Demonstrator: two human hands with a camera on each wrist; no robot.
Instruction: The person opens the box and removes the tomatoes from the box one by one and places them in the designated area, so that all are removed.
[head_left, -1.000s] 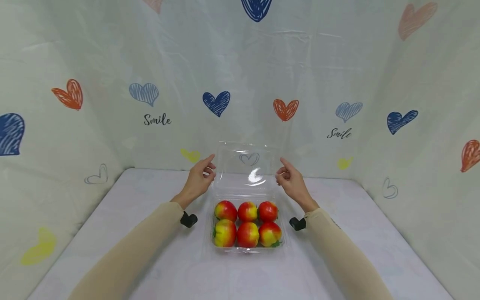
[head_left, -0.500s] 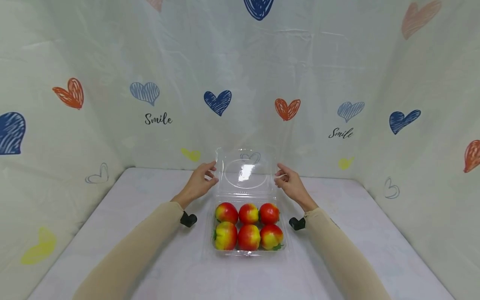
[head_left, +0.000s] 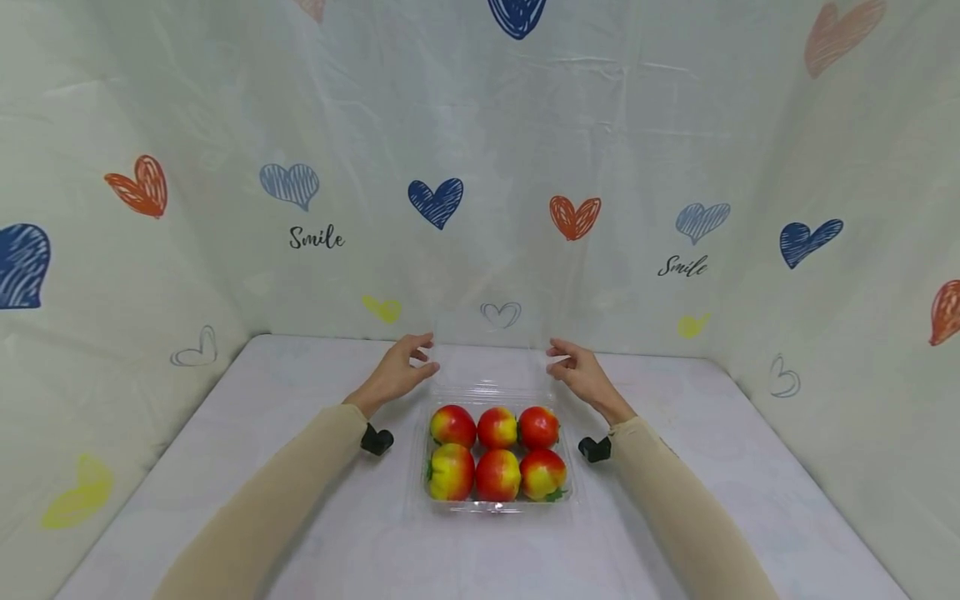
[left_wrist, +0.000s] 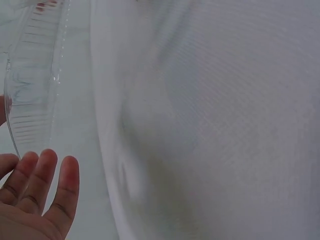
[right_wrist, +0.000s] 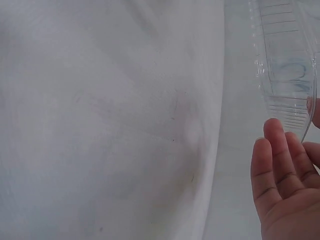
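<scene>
A clear plastic clamshell box stands in front of me with its lid raised at the back. In the box sit several round red-and-yellow fruits, some with green leaves. My left hand holds the lid's left edge between thumb and index finger. On the opposite side, my right hand holds the right edge the same way. Both wrist views show the ridged lid wall beside the fingers; the other fingers of the left hand and right hand are loosely bent.
A white-covered table carries the box. Behind and at both sides hangs a pale curtain printed with hearts and "Smile". A small black wrist device sits by the left sleeve, another by the right one.
The lid's upper edge has sunk lower in the head view. Both hands have come down with it and slightly closer together. The box appears slightly lower in the view than at first.
</scene>
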